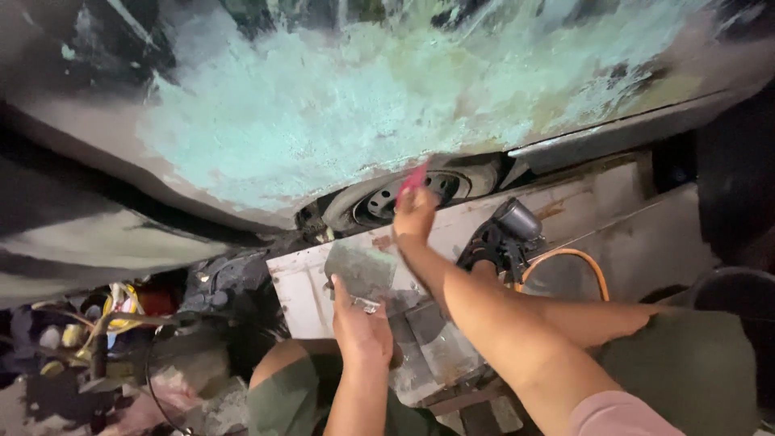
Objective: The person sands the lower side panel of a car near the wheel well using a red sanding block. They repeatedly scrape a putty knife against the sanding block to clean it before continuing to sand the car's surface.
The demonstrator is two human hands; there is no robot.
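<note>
My right hand (414, 213) is raised toward the lower edge of a car body panel (323, 105) covered in pale green filler, and it grips a small pink spreader (414, 178). My left hand (361, 325) holds a flat grey board (361, 269) smeared with grey putty, just below and left of the right hand. Behind the spreader, a wheel (404, 196) with a dark steel rim shows under the panel. My knees in green cloth sit below both arms.
A black power tool (502, 234) with an orange cable (575, 260) lies on a whitish board (589, 218) to the right. Wires, rags and small items clutter the floor at lower left (113, 323). A dark round object (739, 291) stands at far right.
</note>
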